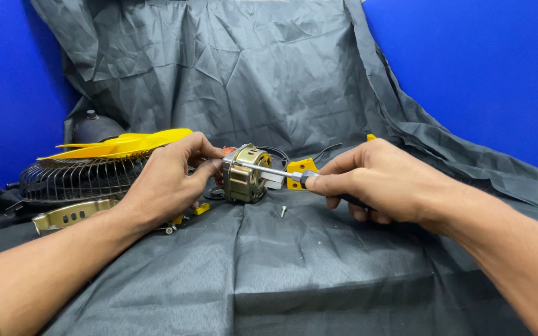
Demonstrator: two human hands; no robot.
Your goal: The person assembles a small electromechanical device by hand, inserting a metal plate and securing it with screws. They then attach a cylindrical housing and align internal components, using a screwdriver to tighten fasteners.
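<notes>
Nearest us a loose screw (pixel 283 212) lies on the grey cloth (pixel 269 274). Our right hand (pixel 378 183) grasps a screwdriver (pixel 275 172), tip against the fan motor (pixel 244 174), which our left hand (pixel 166 183) grips at centre. Farther left sit the wire grille (pixel 76 177) and yellow blade (pixel 119 146).

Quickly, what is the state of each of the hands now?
Left hand: closed around the fan motor, holding it.
Right hand: closed on the screwdriver, tip against the motor.

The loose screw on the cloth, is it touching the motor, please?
Apart. The head view shows the screw lying alone on the grey cloth, with bare cloth between it and the motor.
</notes>
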